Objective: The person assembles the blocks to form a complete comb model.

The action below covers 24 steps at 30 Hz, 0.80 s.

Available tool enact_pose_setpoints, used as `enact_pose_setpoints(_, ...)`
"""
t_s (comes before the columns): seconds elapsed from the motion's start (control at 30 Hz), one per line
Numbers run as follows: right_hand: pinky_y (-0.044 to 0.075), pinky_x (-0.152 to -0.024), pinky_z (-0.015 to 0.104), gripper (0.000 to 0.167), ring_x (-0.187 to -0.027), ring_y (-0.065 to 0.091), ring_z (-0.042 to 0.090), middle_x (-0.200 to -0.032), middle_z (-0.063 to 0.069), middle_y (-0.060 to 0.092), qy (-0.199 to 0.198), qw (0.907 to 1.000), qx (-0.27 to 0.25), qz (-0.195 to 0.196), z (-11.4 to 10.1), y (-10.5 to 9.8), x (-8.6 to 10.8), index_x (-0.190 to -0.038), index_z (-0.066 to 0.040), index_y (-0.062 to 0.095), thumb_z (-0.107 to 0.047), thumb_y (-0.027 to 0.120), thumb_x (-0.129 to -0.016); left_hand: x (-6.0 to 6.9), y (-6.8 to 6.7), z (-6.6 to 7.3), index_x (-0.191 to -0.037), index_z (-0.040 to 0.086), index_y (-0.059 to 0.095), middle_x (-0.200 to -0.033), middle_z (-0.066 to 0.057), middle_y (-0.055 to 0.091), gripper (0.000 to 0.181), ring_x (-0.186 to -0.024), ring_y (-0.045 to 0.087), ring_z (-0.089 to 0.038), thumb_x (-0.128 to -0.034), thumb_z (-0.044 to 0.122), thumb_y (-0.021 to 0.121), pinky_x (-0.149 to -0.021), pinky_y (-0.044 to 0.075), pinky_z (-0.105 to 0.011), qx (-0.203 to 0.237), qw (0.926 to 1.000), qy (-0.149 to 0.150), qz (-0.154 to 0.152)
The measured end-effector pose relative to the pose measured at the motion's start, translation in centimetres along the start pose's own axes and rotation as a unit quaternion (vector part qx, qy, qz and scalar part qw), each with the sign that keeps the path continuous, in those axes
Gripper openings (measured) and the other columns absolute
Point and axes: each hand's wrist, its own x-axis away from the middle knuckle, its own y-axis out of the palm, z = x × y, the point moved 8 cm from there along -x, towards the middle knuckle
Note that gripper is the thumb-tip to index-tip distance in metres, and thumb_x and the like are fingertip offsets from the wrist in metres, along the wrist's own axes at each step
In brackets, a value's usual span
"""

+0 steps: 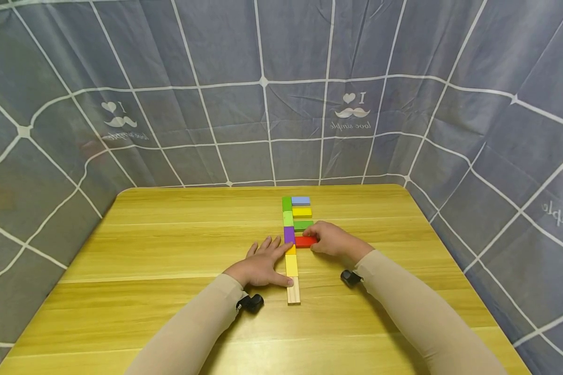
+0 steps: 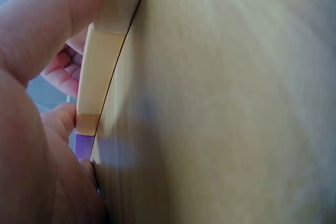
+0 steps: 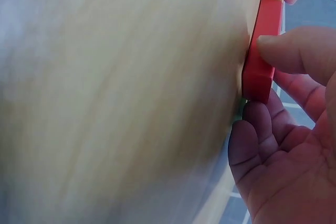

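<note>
A straight row of flat blocks runs toward me: green point(image 1: 287, 203), light green point(image 1: 288, 218), purple point(image 1: 289, 234), orange point(image 1: 291, 250), yellow point(image 1: 292, 265) and a plain wooden block point(image 1: 293, 296) nearest. My left hand point(image 1: 260, 264) lies spread along the row's left side, its index fingertip on the orange part and its thumb on the plain block. On the other side, my right hand point(image 1: 334, 242) pinches the outer end of a red block point(image 1: 304, 242). In the right wrist view the thumb presses the long side of this red block point(image 3: 261, 61), whose inner end meets the row.
Beyond the red block, a green block point(image 1: 303, 225), a yellow block point(image 1: 302, 212) and a blue block point(image 1: 301, 200) also stick out rightward from the row. The wooden table point(image 1: 169, 234) ends at a grey checked curtain point(image 1: 225, 114) behind and at both sides.
</note>
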Motion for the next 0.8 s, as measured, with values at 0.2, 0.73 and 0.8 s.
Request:
enact_pose_setpoints(0.2, 0.053, -0.092, 0.039, 0.036, -0.095, 0.057, 0.019, -0.116, 0.009, 0.069, -0.003, 1.0, -0.003, 0.001, 0.0, 0.1, -0.2, -0.127, -0.003, 0.073, -0.004, 0.075, -0.091, -0.2, 0.1, -0.2, -0.17, 0.038, 0.016, -0.179, -0.003, -0.003, 0.107, -0.166, -0.01, -0.03, -0.0852, 0.067, 0.074, -0.13, -0.009, -0.061, -0.006, 1.0, 0.0, 0.0)
enact_pose_setpoints(0.73, 0.053, -0.103, 0.048, 0.042, -0.108, 0.062, 0.026, -0.12, 0.013, 0.067, 0.006, 0.9987, -0.031, 0.041, 1.7, -0.8, 0.7, -0.134, -0.006, 0.068, -0.018, 0.077, -0.095, 0.4, -0.4, 0.7, -0.17, 0.032, 0.02, -0.179, -0.009, 0.0, 0.107, -0.166, -0.006, -0.036, -0.0856, 0.066, 0.075, -0.13, -0.008, -0.062, 0.006, 0.9999, 0.012, -0.009)
enact_pose_setpoints(0.8, 0.053, -0.103, 0.048, 0.041, -0.11, 0.063, 0.027, -0.121, 0.014, 0.067, 0.002, 0.9982, -0.03, 0.051, 1.8, -1.1, 1.0, -0.134, -0.006, 0.068, -0.019, 0.075, -0.096, 0.6, -0.6, 0.9, -0.17, 0.031, 0.021, -0.179, -0.01, 0.002, 0.106, -0.166, -0.004, -0.037, -0.0864, 0.066, 0.075, -0.13, -0.006, -0.063, 0.006, 0.9999, 0.012, -0.008)
